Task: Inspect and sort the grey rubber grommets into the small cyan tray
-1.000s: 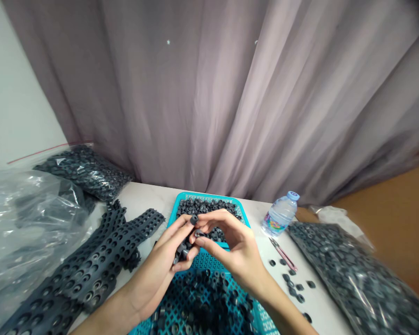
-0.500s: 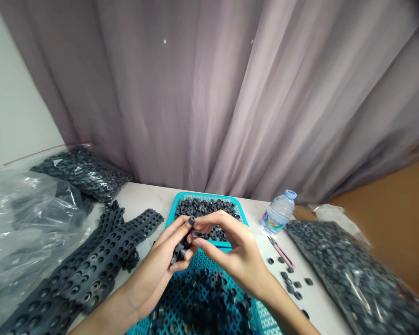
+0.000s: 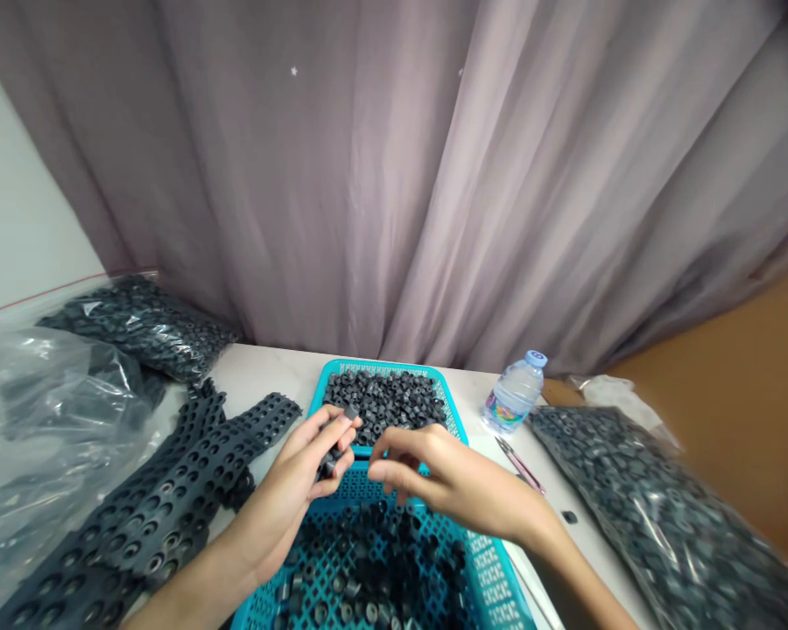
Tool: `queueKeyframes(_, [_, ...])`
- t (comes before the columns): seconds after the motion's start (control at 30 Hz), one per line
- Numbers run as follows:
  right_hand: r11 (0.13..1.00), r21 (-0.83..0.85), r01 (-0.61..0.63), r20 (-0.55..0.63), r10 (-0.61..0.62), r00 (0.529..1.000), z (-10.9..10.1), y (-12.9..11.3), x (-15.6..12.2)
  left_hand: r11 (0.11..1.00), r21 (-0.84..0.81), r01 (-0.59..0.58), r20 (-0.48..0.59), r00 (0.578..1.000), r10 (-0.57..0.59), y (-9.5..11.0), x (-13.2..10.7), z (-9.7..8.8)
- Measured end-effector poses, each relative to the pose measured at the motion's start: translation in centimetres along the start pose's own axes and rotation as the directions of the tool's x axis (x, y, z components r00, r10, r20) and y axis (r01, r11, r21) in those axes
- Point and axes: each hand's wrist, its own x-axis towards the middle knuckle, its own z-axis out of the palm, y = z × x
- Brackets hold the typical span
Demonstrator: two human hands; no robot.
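My left hand (image 3: pixel 297 464) is closed, pinching a small black ring-shaped rubber piece (image 3: pixel 350 412) at its fingertips. More black pieces (image 3: pixel 329 462) are tucked inside its curled fingers. To its right, my right hand (image 3: pixel 437 468) hovers over the near blue basket (image 3: pixel 499 569) with thumb and fingers drawn together; whether anything sits between them is hidden. Loose black pieces (image 3: pixel 348 608) lie scattered across the bottom of that basket. Just behind the hands, a far blue basket (image 3: pixel 458 418) holds a dense heap of similar pieces (image 3: pixel 394 402).
Perforated black rubber sheets (image 3: pixel 190 477) lie at left beside clear plastic (image 3: pixel 32 437) and a filled bag (image 3: pixel 144 319). On the right are a water bottle (image 3: pixel 516 394), pink-handled snips (image 3: pixel 522 465), a stray piece (image 3: pixel 570 517) and a large filled bag (image 3: pixel 657 507).
My hands were together at the ring pieces; my right hand has since drawn away to the right and turned downward. My left hand has kept its pieces. The view has shifted slightly.
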Motion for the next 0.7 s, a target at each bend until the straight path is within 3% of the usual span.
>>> queueKeyframes(0.07, [0.997,0.063,-0.040,-0.089,0.046,0.995,0.1,0.1,0.2,0.999,0.037,0.015,0.005,1.000,-0.016,-0.1,-0.2,0.2])
queueKeyframes(0.2, [0.984,0.171,0.054,-0.234,-0.013,0.972,0.5,0.5,0.9,0.997,0.069,0.039,0.056,0.998,-0.043,0.3,-0.9,0.7])
queueKeyframes(0.53, [0.966,0.215,0.143,-0.313,-0.071,0.947,0.7,1.1,1.5,0.967,0.254,-0.008,0.106,0.994,-0.020,1.4,-0.8,0.9])
queueKeyframes(0.7, [0.881,0.451,0.143,-0.275,-0.015,0.961,1.0,1.6,1.8,0.965,0.259,-0.031,0.120,0.993,0.000,1.3,-0.8,0.7])
